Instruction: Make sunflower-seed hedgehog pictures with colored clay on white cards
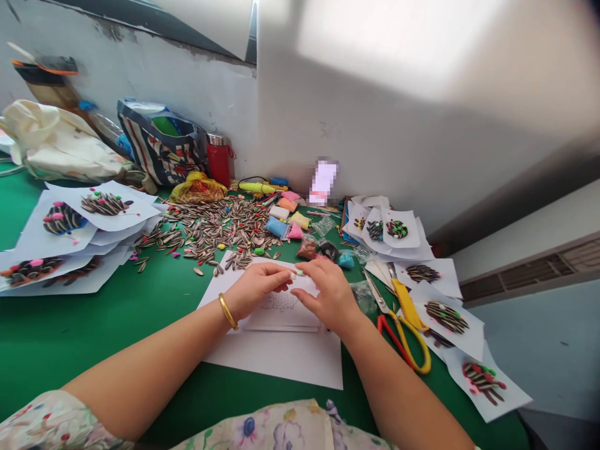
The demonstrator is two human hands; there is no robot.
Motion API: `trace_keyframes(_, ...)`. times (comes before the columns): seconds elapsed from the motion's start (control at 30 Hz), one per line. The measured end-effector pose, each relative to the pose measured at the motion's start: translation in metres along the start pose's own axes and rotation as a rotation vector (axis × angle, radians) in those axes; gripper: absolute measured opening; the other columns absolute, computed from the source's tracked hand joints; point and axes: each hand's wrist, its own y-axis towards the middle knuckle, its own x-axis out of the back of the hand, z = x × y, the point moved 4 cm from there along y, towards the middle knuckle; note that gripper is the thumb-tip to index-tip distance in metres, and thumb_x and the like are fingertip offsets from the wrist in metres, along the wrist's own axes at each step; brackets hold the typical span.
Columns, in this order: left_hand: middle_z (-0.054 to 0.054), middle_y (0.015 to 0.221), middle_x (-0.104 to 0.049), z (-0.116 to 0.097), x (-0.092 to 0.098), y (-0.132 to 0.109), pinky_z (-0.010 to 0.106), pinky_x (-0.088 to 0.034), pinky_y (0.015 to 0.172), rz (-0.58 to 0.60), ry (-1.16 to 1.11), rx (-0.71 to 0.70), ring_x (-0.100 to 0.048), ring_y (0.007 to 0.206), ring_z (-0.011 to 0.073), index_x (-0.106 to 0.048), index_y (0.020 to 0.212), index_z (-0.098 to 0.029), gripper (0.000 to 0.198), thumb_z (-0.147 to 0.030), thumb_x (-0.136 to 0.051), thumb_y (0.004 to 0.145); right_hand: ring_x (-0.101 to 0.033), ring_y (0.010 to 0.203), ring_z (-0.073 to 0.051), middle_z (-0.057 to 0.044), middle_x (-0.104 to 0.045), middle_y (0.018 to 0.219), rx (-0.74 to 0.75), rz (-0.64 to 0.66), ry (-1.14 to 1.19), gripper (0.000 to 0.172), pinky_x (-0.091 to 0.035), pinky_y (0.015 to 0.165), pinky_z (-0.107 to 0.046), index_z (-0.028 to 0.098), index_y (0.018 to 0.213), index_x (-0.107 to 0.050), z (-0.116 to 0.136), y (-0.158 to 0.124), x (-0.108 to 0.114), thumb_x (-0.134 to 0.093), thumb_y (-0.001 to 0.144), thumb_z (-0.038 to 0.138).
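Note:
Both hands meet over a small sheet with a printed outline drawing (280, 301), lying on larger white paper (281, 356). My left hand (260, 289), with a gold bangle (228, 311) at the wrist, has its thumb and fingers pinched together. A tiny pale green-white bit (299, 272) shows at the fingertips between the hands; its kind is too small to make out. My right hand (330, 292) curves toward it, index fingertip close to the bit and thumb held apart below. Just beyond lies a spread of striped sunflower seeds (215, 228).
Colored clay packets (277, 227) lie behind the hands. Scissors (398, 325) and a yellow utility knife (407, 303) are at right. Seed-decorated sheets (445, 315) lie right, more sheets (100, 231) left. A red flask (218, 161), a striped bag (159, 147) and a lit phone (323, 181) stand by the wall.

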Motion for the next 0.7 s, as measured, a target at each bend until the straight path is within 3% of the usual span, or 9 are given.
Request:
trace_keyframes(0.13,0.002,0.066,-0.062,-0.006,-0.006,-0.005,0.025,-0.042,0.062,0.074,0.14,0.0,-0.053,0.065,0.0129,-0.071,0.075,-0.014,0.041,-0.054,-0.065,0.079,-0.061,0.085,-0.021,-0.005,-0.068,0.088,0.041,-0.031,0.065,0.015,-0.045,0.078,-0.035,0.023,0.102,-0.07,0.01,0.0,-0.007,-0.059,0.093,0.03)
trace_keyframes(0.27,0.003,0.067,-0.062,-0.006,-0.007,-0.006,0.025,-0.042,0.062,0.096,0.14,0.008,-0.054,0.065,0.0133,-0.069,0.074,-0.014,0.046,-0.058,-0.06,0.082,-0.06,0.083,-0.02,-0.005,-0.067,0.085,0.041,-0.073,0.093,0.012,-0.045,0.076,-0.034,0.021,0.093,-0.07,0.008,-0.001,-0.005,-0.058,0.093,0.026)
trace_keyframes(0.43,0.001,0.07,-0.062,-0.006,-0.006,-0.006,0.024,-0.041,0.061,0.117,0.105,0.023,-0.053,0.065,0.0121,-0.07,0.079,-0.014,0.039,-0.053,-0.069,0.075,-0.059,0.084,-0.019,-0.005,-0.066,0.085,0.026,-0.059,0.171,0.011,-0.046,0.077,-0.034,0.022,0.091,-0.068,0.008,0.0,-0.007,-0.058,0.091,0.02)
trace_keyframes(0.7,-0.001,0.066,-0.058,-0.003,-0.002,-0.003,0.023,-0.04,0.06,0.086,0.037,-0.001,-0.049,0.062,0.0109,-0.068,0.075,-0.016,0.036,-0.051,-0.066,0.079,-0.058,0.078,-0.016,-0.002,-0.063,0.082,-0.131,-0.058,0.422,0.008,-0.047,0.073,-0.03,0.022,0.092,-0.069,-0.003,0.0,-0.011,-0.063,0.087,0.02)
